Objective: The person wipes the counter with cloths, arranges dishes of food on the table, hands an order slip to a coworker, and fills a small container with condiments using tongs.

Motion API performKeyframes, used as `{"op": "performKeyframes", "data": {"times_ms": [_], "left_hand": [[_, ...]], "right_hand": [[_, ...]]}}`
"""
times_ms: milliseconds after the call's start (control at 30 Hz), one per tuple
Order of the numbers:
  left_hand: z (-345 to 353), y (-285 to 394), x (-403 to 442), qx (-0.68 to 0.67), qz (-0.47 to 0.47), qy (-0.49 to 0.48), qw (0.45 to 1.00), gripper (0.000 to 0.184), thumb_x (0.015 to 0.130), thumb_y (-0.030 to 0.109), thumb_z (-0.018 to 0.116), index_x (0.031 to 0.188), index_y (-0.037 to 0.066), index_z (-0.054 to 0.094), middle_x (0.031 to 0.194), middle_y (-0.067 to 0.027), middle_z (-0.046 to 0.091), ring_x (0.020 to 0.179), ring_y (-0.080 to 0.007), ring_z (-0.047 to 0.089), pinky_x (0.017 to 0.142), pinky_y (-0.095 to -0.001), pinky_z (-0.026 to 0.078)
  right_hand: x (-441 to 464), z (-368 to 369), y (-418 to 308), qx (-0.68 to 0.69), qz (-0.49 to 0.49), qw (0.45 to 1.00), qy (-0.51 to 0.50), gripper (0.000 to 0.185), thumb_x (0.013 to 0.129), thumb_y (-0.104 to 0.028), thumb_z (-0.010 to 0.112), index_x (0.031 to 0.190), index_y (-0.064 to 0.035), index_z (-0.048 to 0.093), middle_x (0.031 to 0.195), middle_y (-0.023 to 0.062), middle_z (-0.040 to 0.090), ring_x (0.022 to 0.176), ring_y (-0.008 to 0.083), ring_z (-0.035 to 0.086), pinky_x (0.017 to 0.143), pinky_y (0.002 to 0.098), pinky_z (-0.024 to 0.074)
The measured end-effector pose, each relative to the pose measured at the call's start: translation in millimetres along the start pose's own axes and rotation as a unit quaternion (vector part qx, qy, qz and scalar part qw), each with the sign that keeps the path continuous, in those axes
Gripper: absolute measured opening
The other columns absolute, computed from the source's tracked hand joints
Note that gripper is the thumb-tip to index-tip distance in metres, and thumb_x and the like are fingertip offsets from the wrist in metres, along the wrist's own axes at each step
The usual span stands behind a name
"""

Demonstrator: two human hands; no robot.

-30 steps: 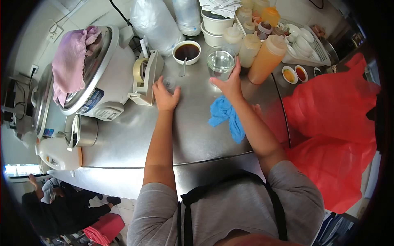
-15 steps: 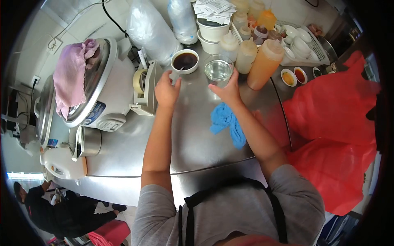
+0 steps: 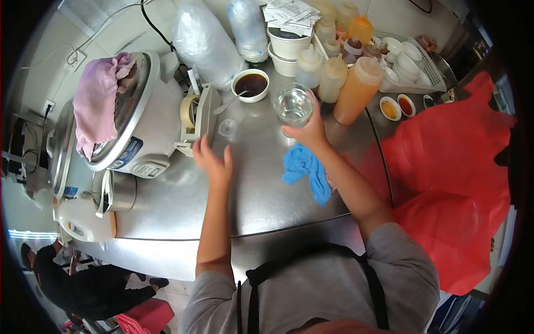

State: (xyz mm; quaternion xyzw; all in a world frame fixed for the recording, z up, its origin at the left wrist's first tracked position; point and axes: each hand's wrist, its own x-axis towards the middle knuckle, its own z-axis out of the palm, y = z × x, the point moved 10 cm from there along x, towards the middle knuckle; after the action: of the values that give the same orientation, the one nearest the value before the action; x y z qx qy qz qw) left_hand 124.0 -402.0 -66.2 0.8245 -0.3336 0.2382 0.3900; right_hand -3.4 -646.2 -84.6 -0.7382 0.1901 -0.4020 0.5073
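Observation:
My right hand point(image 3: 310, 129) is wrapped round the side of a clear glass of water point(image 3: 293, 106), right of the bowl. My left hand point(image 3: 214, 161) is over the counter in front of the tape dispenser point(image 3: 203, 117), its fingers apart and holding nothing. Beyond it lies a small clear plastic lid point(image 3: 227, 128). A white bowl of dark brown liquid point(image 3: 251, 84) stands near the back, with a metal spoon point(image 3: 229, 103) resting over its rim. Below my right wrist lies a crumpled blue cloth point(image 3: 307, 171).
On the left is a large rice cooker point(image 3: 150, 119) with a pink cloth point(image 3: 103, 103) over its lid. Squeeze bottles point(image 3: 359, 92) and a basket of white dishes point(image 3: 411, 83) line the back right. Red plastic bags point(image 3: 450, 145) bulge at the right. A co-worker point(image 3: 83, 284) is at lower left.
My left hand has moved away from the spoon at the bowl, back toward me, uncovering the small lid. The glass in my right hand has shifted slightly left and nearer.

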Motion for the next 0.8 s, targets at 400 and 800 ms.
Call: {"op": "performKeyframes", "data": {"times_ms": [400,800], "left_hand": [[-11,-64,-54,0.132,-0.16,-0.072,0.976,0.054,0.068,0.023,0.059,0.114,0.002,0.039,0.116,-0.0215,0.035,0.109,-0.0347,0.033,0.089,-0.0436,0.027],[-14,-63,-53,0.132,-0.187,-0.084,0.97,0.05,0.068,0.025,0.059,0.111,0.005,0.042,0.113,-0.0193,0.037,0.107,-0.0324,0.035,0.09,-0.0425,0.026]], "right_hand": [[-52,-22,-216,0.106,-0.112,0.96,-0.232,0.099,0.048,-0.02,0.079,0.126,-0.0021,0.021,0.123,0.0127,0.034,0.114,0.0208,0.035,0.094,0.0326,0.0288],[-106,-43,-341,0.219,-0.154,0.885,-0.38,0.084,0.061,-0.021,0.072,0.124,0.0039,0.022,0.121,0.0181,0.036,0.111,0.0246,0.038,0.092,0.0331,0.0316]]}}
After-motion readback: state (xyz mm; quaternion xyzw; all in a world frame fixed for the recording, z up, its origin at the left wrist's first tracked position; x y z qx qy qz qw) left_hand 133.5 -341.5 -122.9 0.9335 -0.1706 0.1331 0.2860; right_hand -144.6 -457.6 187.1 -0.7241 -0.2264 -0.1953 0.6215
